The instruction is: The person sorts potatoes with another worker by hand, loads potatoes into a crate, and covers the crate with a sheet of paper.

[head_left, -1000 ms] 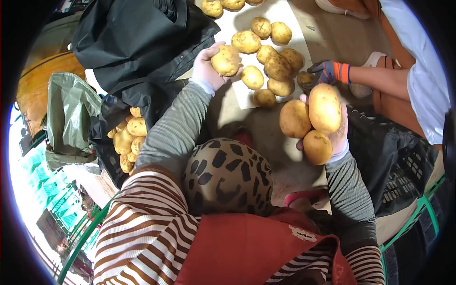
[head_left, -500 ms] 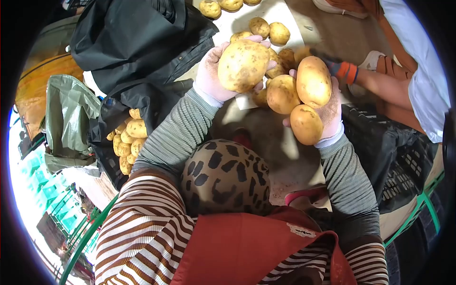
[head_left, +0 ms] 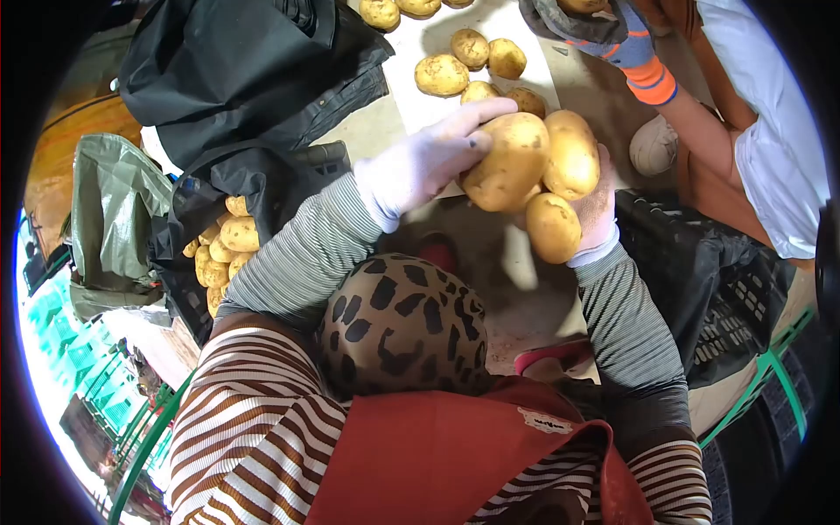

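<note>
My left hand [head_left: 429, 164], in a pale glove, is closed on a large potato [head_left: 507, 166], with its fingers along the top and side. That potato is right up against the ones in my right hand [head_left: 598, 206], which is gloved too. A long upright potato [head_left: 571, 156] and a smaller, rounder potato [head_left: 553, 229] rest in the right hand's palm and fingers. Most of the right hand's fingers are hidden behind the potatoes. Just beyond, several loose potatoes [head_left: 442, 75] lie on a white sheet [head_left: 429, 39].
To the left, a black bag [head_left: 188, 197] holds several potatoes [head_left: 238, 234], near a grey-green sack [head_left: 114, 219]. Black cloth [head_left: 254, 79] lies at upper left. A black crate [head_left: 726, 324] is at right. Another person's gloved hand [head_left: 626, 44] is at upper right, by a potato [head_left: 584, 5].
My left hand has moved right, bringing its potato against those in my right hand. One right-hand potato is now hidden from view. The other person's gloved hand has moved up, away from the pile.
</note>
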Demonstrator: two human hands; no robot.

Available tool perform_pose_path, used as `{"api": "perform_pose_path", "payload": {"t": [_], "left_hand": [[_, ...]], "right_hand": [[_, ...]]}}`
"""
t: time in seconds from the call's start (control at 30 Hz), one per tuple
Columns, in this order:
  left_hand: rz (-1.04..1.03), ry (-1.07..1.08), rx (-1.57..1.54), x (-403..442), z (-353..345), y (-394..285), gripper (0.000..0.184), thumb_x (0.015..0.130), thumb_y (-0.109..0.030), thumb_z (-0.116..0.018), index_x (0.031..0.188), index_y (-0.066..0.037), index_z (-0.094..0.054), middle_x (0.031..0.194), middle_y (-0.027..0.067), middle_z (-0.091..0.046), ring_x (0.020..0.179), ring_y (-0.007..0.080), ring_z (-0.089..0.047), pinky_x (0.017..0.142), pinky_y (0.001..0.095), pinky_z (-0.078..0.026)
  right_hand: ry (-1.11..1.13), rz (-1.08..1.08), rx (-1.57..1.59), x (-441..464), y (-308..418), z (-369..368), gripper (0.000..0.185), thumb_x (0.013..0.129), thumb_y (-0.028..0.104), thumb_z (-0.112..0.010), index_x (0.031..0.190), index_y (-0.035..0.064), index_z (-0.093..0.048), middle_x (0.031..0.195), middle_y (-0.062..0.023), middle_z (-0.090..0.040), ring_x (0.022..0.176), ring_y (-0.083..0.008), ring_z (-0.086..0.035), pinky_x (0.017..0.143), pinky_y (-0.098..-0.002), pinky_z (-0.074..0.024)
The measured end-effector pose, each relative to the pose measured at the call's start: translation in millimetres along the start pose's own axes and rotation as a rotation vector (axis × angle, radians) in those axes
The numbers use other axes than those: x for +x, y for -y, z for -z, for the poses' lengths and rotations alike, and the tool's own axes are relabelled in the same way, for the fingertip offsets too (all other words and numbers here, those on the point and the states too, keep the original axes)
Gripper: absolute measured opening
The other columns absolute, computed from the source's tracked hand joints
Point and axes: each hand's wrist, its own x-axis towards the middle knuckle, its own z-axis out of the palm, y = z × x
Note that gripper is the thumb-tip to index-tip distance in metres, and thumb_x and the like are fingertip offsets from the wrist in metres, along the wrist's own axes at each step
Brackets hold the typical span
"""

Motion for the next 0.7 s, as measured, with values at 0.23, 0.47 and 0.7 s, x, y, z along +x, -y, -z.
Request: {"api": "perform_pose_path", "payload": {"t": [0.23, 0.47, 0.7], "left_hand": [[0.081, 0.060, -0.153, -6.4, -3.8, 44.5, 0.064, 0.103, -0.033, -0.046, 0.153, -0.004, -0.021, 0.137, 0.0079, -0.050, 0.127, 0.0171, -0.047, 0.109, 0.0315, -0.035], [0.335, -0.053, -0.832, -1.6, 1.9, 77.5, 0.041, 0.101, -0.031, -0.050, 0.134, -0.007, -0.049, 0.132, 0.0078, -0.057, 0.123, 0.0214, -0.054, 0.105, 0.0420, -0.044], [0.218, -0.014, -0.975, 5.9, -7.7, 46.8, 0.039, 0.102, -0.028, -0.048, 0.135, -0.007, -0.050, 0.131, 0.0071, -0.058, 0.123, 0.0199, -0.054, 0.107, 0.0372, -0.043]], "right_hand": [[-0.006, 0.207, -0.621, -13.1, -18.0, 12.9, 0.094, 0.050, 0.019, -0.089, 0.131, 0.0085, -0.041, 0.126, -0.0091, -0.054, 0.114, -0.0249, -0.056, 0.092, -0.0418, -0.0509], [0.042, 0.397, -1.279, -17.1, -15.6, 11.4, 0.082, 0.067, 0.038, -0.085, 0.131, 0.0062, -0.045, 0.123, -0.0100, -0.058, 0.103, -0.0290, -0.063, 0.085, -0.0370, -0.0547], [0.160, 0.099, -0.065, 3.5, -14.3, 7.6, 0.046, 0.095, 0.038, -0.046, 0.129, 0.0072, -0.048, 0.122, -0.0141, -0.059, 0.102, -0.0332, -0.064, 0.067, -0.0469, -0.0591]]}}
